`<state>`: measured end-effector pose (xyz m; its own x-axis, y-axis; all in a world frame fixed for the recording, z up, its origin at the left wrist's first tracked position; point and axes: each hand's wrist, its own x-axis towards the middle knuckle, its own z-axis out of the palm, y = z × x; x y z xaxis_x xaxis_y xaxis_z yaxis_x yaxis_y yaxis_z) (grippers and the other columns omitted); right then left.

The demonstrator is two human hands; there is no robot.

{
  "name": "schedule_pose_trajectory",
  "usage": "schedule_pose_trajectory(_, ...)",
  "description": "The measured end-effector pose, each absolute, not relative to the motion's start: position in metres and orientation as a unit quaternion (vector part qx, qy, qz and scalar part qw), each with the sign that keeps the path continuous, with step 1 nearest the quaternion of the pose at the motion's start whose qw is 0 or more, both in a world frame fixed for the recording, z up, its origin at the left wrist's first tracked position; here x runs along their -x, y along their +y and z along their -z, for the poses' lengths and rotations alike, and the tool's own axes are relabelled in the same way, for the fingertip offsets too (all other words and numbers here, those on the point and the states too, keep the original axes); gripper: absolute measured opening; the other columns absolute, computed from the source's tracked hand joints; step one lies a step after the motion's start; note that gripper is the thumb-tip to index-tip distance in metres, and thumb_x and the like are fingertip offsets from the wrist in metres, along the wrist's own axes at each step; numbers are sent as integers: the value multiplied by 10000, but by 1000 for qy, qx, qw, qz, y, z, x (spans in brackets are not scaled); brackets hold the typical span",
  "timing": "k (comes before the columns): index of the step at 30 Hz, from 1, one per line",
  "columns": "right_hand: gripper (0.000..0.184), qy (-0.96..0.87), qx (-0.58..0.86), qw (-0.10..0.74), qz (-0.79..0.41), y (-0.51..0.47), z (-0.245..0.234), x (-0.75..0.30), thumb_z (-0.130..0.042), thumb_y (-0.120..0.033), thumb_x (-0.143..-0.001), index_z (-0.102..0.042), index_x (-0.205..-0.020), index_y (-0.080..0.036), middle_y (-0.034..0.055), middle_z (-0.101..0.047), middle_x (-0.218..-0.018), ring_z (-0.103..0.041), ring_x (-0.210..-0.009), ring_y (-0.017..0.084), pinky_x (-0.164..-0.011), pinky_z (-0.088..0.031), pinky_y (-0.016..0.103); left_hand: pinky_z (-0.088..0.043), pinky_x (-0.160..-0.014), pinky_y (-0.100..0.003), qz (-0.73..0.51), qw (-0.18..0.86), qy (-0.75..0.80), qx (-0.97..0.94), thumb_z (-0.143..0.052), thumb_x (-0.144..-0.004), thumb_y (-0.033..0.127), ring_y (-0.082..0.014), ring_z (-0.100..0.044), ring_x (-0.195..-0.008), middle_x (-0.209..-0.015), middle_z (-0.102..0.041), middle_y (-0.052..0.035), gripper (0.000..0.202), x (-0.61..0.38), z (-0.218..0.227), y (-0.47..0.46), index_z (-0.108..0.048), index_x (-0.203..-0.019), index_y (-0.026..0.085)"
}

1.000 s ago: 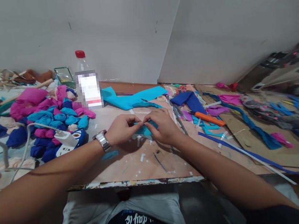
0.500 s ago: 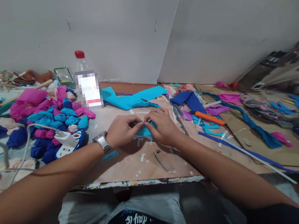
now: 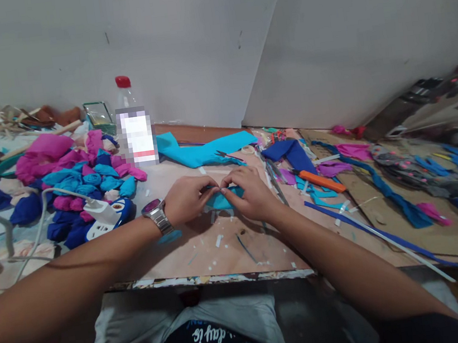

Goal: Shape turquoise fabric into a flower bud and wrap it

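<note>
Blue cloth (image 3: 222, 201) is over the table (image 3: 201, 262), its far edge pinched in the fingertips of the left hand (image 3: 185, 201), wearing a watch (image 3: 160, 217), and the right hand (image 3: 254, 195), the 2 almost touching.

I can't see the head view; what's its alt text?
A person's left hand and right hand pinch turquoise fabric over a littered worktable. Bunched pink and blue fabric and a red-capped bottle are at left; an orange utility knife and fabric strips lie at right.
</note>
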<state>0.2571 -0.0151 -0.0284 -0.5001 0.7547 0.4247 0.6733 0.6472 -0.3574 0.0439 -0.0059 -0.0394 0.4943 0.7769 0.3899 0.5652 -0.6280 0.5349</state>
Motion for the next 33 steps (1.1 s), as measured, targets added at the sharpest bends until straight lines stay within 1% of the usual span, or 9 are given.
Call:
schedule_pose_trajectory(2, 82, -867, 412, 271, -70, -15, 28, -257, -561, -265, -937, -628, -921, -219, 68, -717, -959, -596, -1030, 270, -948, -337, 445, -396, -676, -282, -308, 190, 391, -846, -555, -994, 392, -171, -637, -716, -854, -768, -46, 274, -44, 39, -6, -761, -997, 211)
schedule_pose_trajectory(5, 91, -870, 415, 258, -71, -14, 28, -258, -531, -242, -937, -614, -918, -210, 80, -711, -970, -594, -1027, 273, -951, -332, 452, -417, -717, -281, -310, 213, 379, -846, -575, -979, 337, -171, -651, -759, -904, -773, -45, 222, -46, 37, -7, -750, -992, 201)
schedule_pose_trajectory(8, 98, -868, 414, 264, -77, -13, 29, -259, -534, -261, -944, -613, -920, -209, 80, -712, -970, -596, -1015, 268, -945, -344, 444, -418, -715, -280, -308, 210, 380, -847, -575, -969, 301, -170, -643, -754, -884, -762, -45, 197, -46, 37, -7, -741, -990, 196)
schedule_pose_trajectory(11, 103, -868, 401, 280, -81, -12, 29, -260, -566, -292, -945, -629, -926, -212, 72, -718, -961, -606, -1002, 257, -938, -363, 428, -410, -704, -281, -305, 201, 388, -846, -564, -974, 307, -171, -632, -742, -859, -752, -48, 207, -45, 39, -5, -738, -984, 196)
schedule_pose_trajectory(15, 100, -871, 396, 281, -73, -12, 29, -260, -547, -271, -945, -619, -913, -210, 73, -713, -945, -601, -977, 253, -923, -363, 427, -408, -713, -283, -309, 221, 379, -844, -585, -958, 306, -166, -625, -747, -879, -750, -43, 183, -45, 38, -5, -727, -989, 195)
schedule_pose_trajectory(20, 94, -863, 406, 289, -79, -11, 31, -260, -533, -257, -935, -600, -892, -207, 74, -693, -931, -593, -950, 251, -897, -366, 421, -392, -672, -276, -292, 238, 386, -842, -630, -894, 272, -159, -601, -700, -783, -707, -35, 134, -46, 36, -6, -707, -866, 165)
schedule_pose_trajectory(24, 85, -858, 396, 314, -87, -9, 32, -261, -575, -270, -920, -614, -877, -208, 62, -691, -909, -603, -922, 242, -890, -379, 408, -380, -655, -277, -288, 240, 405, -834, -611, -875, 257, -156, -585, -678, -750, -688, -29, 136, -46, 34, -6, -705, -856, 161)
schedule_pose_trajectory(28, 102, -865, 387, 307, -85, -10, 31, -261, -571, -288, -936, -619, -888, -211, 60, -699, -904, -607, -918, 241, -898, -377, 410, -345, -623, -278, -272, 231, 413, -838, -597, -836, 228, -145, -545, -633, -694, -649, -8, 107, -45, 33, -6, -677, -806, 164)
schedule_pose_trajectory(33, 130, -878, 382, 281, -67, -11, 31, -261, -511, -286, -974, -593, -916, -204, 72, -698, -926, -595, -931, 245, -902, -352, 420, -401, -656, -276, -295, 270, 400, -825, -599, -861, 290, -154, -579, -681, -766, -691, -23, 171, -45, 34, -6, -711, -887, 165)
